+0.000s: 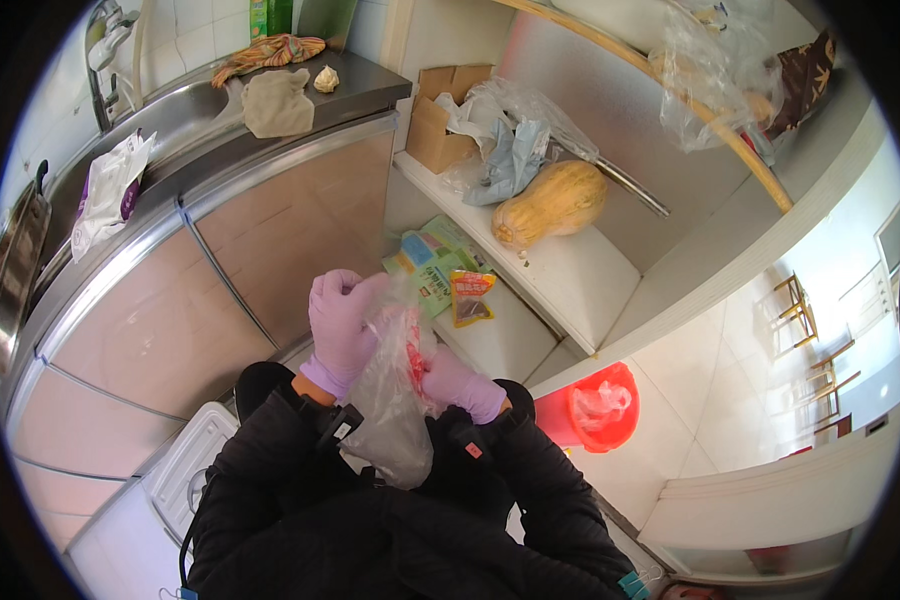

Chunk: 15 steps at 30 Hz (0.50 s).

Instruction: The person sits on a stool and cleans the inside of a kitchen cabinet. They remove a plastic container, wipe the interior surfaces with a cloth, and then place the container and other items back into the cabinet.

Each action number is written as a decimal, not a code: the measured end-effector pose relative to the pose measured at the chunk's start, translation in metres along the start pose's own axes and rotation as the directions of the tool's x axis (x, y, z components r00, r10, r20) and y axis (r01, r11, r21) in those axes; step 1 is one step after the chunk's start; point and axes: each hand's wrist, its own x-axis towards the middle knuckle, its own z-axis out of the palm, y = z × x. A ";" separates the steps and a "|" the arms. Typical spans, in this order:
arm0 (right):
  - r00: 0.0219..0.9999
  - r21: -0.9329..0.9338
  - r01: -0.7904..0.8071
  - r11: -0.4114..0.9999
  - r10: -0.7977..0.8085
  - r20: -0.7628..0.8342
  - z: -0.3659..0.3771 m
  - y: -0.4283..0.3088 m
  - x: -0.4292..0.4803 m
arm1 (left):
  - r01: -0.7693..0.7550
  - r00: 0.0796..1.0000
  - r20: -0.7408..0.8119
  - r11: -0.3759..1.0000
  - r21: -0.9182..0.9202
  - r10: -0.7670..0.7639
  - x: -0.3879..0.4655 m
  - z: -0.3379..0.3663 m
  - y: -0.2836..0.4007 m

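Observation:
A clear plastic bag [390,420] with some red print hangs between my two hands, above my lap. My left hand [343,326], in a pink-purple glove, is closed on the bag's upper part. On the bag's right side, by the red print, is my gloved right hand [457,382], its fingers gripping the plastic. What the bag holds cannot be made out. Just beyond it, on the low shelf, lie a small orange-and-yellow food packet [471,298] and green printed packages [436,262]. A butternut-shaped squash [551,202] rests on the shelf above.
Beside the squash are a grey-blue plastic bag [511,161] and an open cardboard box [435,133]. A red bin [615,409] stands on the floor at right. The sink counter [360,79] at left bears a cloth [277,103] and a wipes pack [112,187].

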 end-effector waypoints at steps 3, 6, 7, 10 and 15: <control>0.987 0.074 0.094 0.993 -0.083 -0.137 -0.013 -0.012 -0.009 | 0.065 0.996 0.061 0.991 0.121 -0.072 0.006 0.002 -0.004; 0.981 0.078 0.191 0.978 -0.192 -0.001 -0.013 -0.024 -0.019 | 0.113 0.988 0.104 0.993 0.031 -0.116 0.015 0.007 -0.006; 0.975 0.012 0.159 0.987 -0.159 0.156 -0.008 -0.027 -0.022 | 0.153 0.980 0.138 0.985 -0.084 -0.141 0.017 0.008 -0.005; 0.885 0.012 0.075 0.997 -0.072 0.460 0.012 -0.032 -0.021 | 0.297 0.927 0.345 0.845 -0.445 -0.145 0.017 0.010 0.008; 0.651 0.019 -0.496 0.868 0.357 0.670 0.014 -0.018 -0.004 | 0.340 0.833 0.518 0.558 -0.757 0.195 0.000 0.004 0.043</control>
